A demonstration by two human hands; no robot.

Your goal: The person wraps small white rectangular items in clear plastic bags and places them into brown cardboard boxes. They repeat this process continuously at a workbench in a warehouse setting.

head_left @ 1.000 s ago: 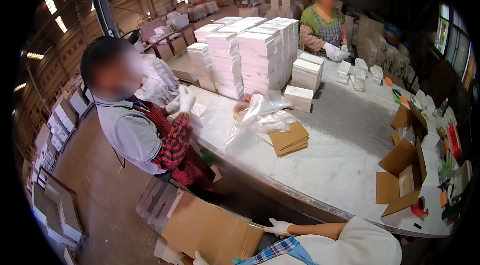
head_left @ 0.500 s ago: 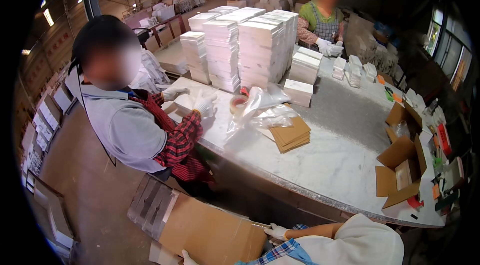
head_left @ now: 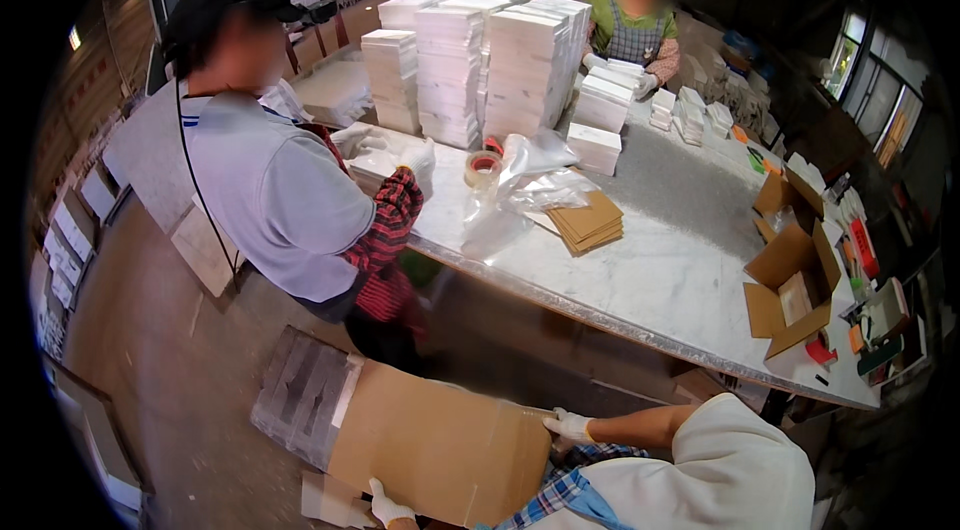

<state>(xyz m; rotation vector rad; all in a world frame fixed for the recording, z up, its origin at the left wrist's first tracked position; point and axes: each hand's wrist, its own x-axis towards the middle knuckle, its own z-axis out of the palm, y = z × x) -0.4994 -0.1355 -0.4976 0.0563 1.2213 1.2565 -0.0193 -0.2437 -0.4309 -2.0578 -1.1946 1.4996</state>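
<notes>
A large flat piece of brown cardboard [head_left: 440,435] lies in front of me at the bottom of the view. My right hand [head_left: 570,426], in a white glove, is closed on its right corner. At its near left edge my left hand [head_left: 388,504], gloved too, grips the side with thumb up; its other fingers are partly hidden. Beyond the cardboard's far end sit grey, slotted pieces [head_left: 302,395], with a pale strip between. Whether the cardboard is a closed carton or a sheet cannot be told.
A long worktable [head_left: 560,280] stands ahead, bearing tall stacks of white tiles [head_left: 448,80], a tape roll [head_left: 483,167], plastic bags [head_left: 540,165], cardboard pads [head_left: 590,223] and open cartons [head_left: 790,290]. One co-worker [head_left: 270,190] stands close at left; another [head_left: 632,30] handles tiles at the back.
My view has shifted, and more of my left hand shows at the cardboard's edge. Both hands stay on the cardboard. At the back, the co-worker's hands have moved left toward the tile stack.
</notes>
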